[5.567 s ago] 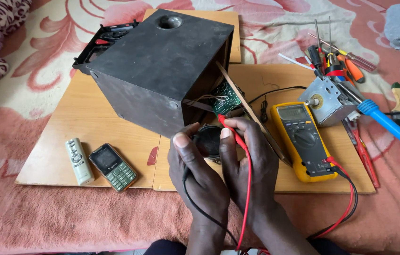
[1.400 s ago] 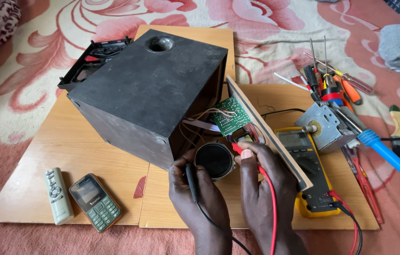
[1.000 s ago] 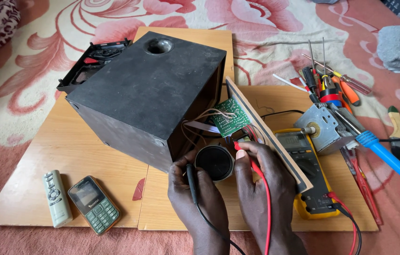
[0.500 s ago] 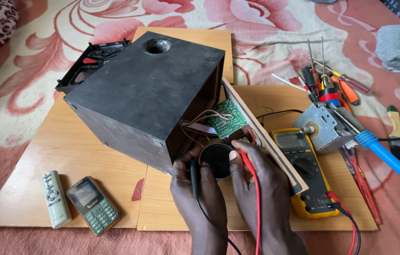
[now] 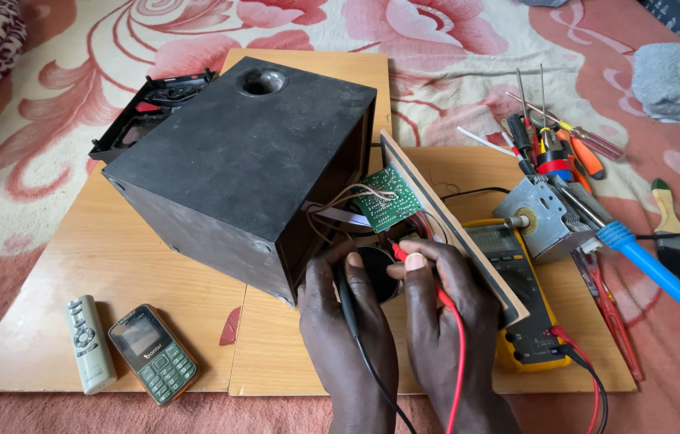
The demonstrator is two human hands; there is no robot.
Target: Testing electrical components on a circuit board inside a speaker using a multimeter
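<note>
A black speaker box (image 5: 235,173) lies on its side on wooden boards (image 5: 155,281), its back panel (image 5: 452,225) swung open with a green circuit board (image 5: 388,197) attached. My left hand (image 5: 344,321) grips a black test probe (image 5: 345,297) at the round black component (image 5: 376,269) in front of the opening. My right hand (image 5: 444,321) grips a red test probe (image 5: 412,261), its tip at the same spot. Both leads run to a yellow multimeter (image 5: 520,297) partly hidden behind the panel.
A small remote (image 5: 89,344) and a keypad phone (image 5: 153,352) lie at the front left. Screwdrivers (image 5: 553,133), a metal motor block (image 5: 545,217), a blue-handled tool (image 5: 661,273) and a paintbrush (image 5: 673,233) sit to the right. A black plastic frame (image 5: 143,108) lies behind the box.
Both hands have edged forward with the probes toward the round component at the box's opening. The view has shifted slightly.
</note>
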